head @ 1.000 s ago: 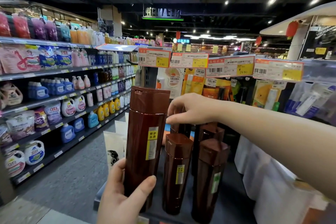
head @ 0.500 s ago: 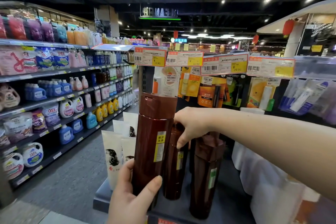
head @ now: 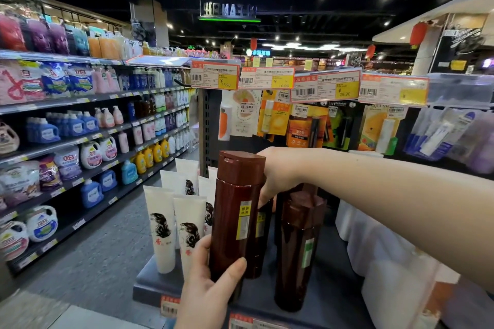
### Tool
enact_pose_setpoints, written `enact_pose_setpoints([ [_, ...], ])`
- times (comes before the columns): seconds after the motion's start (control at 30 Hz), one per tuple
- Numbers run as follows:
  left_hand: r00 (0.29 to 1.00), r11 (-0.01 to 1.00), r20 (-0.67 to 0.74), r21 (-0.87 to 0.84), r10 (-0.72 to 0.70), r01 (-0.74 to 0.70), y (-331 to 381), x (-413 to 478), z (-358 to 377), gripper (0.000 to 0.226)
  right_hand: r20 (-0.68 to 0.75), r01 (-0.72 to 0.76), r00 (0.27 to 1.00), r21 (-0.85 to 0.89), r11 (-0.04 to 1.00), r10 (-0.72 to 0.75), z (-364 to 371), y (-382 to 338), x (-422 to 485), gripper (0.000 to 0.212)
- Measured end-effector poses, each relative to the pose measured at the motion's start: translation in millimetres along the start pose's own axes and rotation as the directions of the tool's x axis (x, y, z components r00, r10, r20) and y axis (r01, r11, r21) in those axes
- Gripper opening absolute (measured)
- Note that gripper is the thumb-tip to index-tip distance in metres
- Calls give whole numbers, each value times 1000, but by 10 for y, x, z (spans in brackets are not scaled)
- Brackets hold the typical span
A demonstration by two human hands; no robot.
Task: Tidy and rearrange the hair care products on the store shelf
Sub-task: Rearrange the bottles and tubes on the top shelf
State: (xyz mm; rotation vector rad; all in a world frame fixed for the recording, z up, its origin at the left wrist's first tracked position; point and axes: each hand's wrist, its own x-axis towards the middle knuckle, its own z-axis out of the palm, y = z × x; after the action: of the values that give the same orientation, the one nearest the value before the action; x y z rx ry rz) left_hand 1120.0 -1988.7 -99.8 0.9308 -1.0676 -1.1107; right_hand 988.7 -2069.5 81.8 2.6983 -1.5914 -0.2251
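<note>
Head view, single frame.

- Left hand [head: 211,291], 6 o'clock of frame: thumb and fingers wrapped round the lower body of the held brown bottle [head: 238,222]. The bottle is kept upright, lifted in front of the shelf [head: 149,283], label side to the camera.
- Right hand [head: 279,172], just past centre toward 3 o'clock: reached across to the second brown bottle [head: 262,248], which stands on the shelf directly behind the held one. Fingers are curled down over its cap end. The cap itself is hidden by the held bottle.
- Third brown bottle [head: 299,248]: upright on the shelf at 3 o'clock of the second, untouched.
- White tubes [head: 161,230]: grouped upright at 9 o'clock of the brown bottles, some facing forward.
- Price tags [head: 215,76]: hung in a row at 12 o'clock.

Progress, judged: mid-task. The tubes appear ordered already. One bottle is off the shelf and one is being adjusted, so the brown bottles remain unsettled. Left to do: the held bottle is to be placed, and the brown bottles lined up with labels forward.
</note>
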Motion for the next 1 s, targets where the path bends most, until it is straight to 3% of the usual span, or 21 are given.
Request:
enact_pose_setpoints([
  [0.1,1000,1000,24,0,-17,18,-63,43,6,55,-33,-9,999,21,1000,10,-144,37,-71,58],
  [0.17,998,1000,51,4,-26,26,-86,64,21,49,37,-4,999,71,997,1,-283,76,-187,63],
  [0.23,999,999,46,23,-30,29,-122,79,33,48,117,3,993,226,974,-30,-377,77,-322,65],
  [0.3,999,998,35,47,-40,38,-161,89,47,52,82,23,995,340,940,-54,-364,25,-410,59],
  [0.4,996,986,59,159,-67,57,-235,110,61,48,-66,50,997,264,963,-34,-252,-67,-428,47],
  [0.57,999,896,26,443,-44,28,-335,148,51,50,-51,-2,999,148,989,10,-110,-161,-457,53],
  [0.73,998,867,59,498,-33,0,-320,149,71,52,-81,-48,995,96,994,56,14,-152,-443,54],
  [1.0,994,855,108,517,-20,-39,-344,167,-23,46,-145,-16,989,98,995,30,16,-145,-442,34],
])
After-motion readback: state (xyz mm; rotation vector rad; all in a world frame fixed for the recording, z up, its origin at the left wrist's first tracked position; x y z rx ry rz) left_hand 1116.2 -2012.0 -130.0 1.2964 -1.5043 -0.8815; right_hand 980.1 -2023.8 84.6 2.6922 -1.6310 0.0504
